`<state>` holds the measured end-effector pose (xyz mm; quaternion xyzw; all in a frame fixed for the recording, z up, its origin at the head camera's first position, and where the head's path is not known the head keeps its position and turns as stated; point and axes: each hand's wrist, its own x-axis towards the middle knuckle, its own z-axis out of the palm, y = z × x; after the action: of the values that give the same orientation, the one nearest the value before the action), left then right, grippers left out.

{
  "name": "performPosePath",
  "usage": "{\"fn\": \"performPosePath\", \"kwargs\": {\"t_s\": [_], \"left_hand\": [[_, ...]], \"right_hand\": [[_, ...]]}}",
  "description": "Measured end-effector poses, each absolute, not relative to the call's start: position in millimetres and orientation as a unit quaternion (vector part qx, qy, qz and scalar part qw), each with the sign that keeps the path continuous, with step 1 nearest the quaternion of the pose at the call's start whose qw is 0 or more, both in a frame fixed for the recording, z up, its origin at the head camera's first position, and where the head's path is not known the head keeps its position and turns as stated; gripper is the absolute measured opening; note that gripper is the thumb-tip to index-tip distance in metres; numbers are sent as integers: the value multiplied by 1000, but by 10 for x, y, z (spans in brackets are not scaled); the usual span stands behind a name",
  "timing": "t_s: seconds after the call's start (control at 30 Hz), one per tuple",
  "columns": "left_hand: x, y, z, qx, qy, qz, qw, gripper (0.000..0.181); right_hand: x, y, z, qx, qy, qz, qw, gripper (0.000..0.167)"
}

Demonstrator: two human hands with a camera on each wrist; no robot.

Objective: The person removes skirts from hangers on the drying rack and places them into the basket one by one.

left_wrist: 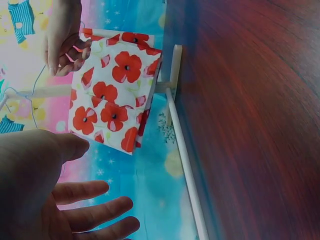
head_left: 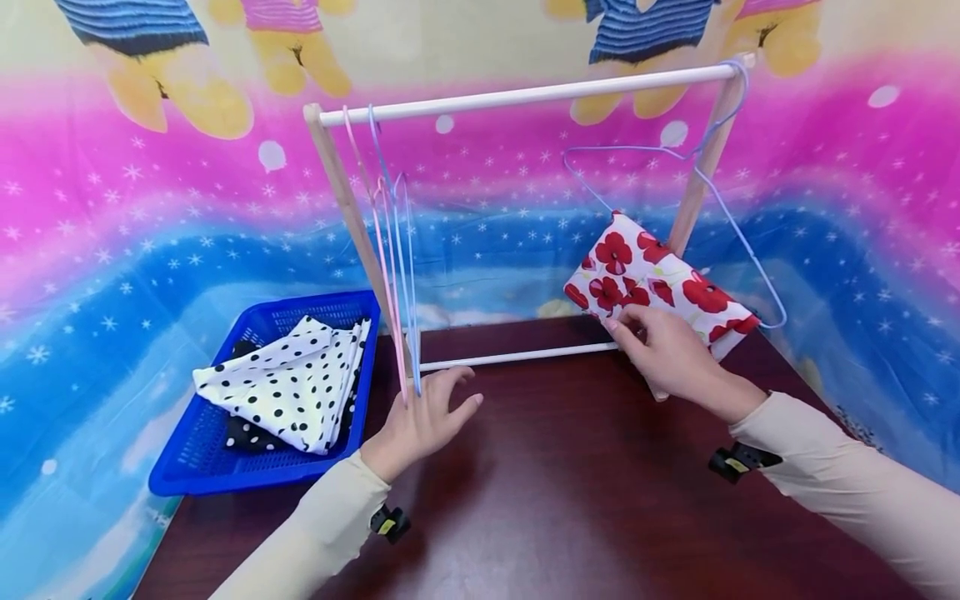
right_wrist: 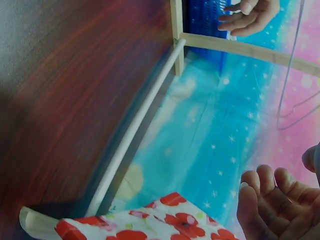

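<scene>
- Fingers (right_wrist: 268, 187) of the right hand (head_left: 671, 354) are loosely curled and pinch nothing; they sit just beside the red-flowered cloth (head_left: 656, 275), and I cannot tell whether they touch it.
- Left hand (head_left: 423, 417) is spread, thumb apart from the fingers, and holds nothing; the lower ends of the pink hanger (head_left: 397, 342) and blue hanger (head_left: 412, 333) overlap it in the head view, contact unclear.
- Red-flowered cloth hangs folded, at a slant, on the lavender hanger (head_left: 615, 148), which is hooked at the right end of the white rail (head_left: 525, 96).
- Pink and blue hangers hang close together near the rail's left end.
- White lower bar (head_left: 517, 357) of the rack runs between its wooden posts, close to the dark worktop (head_left: 570, 492).
- Blue basket (head_left: 232, 482) stands left of the rack; in it, a white dotted cloth (head_left: 292, 383) lies over a black dotted one (head_left: 251, 435).
- Snowflake-patterned backdrop (head_left: 480, 217) hangs behind everything.
</scene>
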<state>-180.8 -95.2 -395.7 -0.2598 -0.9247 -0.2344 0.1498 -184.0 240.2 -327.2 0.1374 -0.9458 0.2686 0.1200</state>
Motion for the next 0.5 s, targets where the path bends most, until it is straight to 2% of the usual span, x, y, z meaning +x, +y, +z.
{"fn": "performPosePath", "kwargs": {"t_s": [0.2,0.5], "left_hand": [[-1840,-847,-3920,-257,-920,-276,106,37],[-1789,-735,-3900,-245,-933,-241,104,38]], "right_hand": [[-1805,2539,-3172,124,-949,256,137,27],[-1751,2700,-3043,96,-946,262,163,31]]}}
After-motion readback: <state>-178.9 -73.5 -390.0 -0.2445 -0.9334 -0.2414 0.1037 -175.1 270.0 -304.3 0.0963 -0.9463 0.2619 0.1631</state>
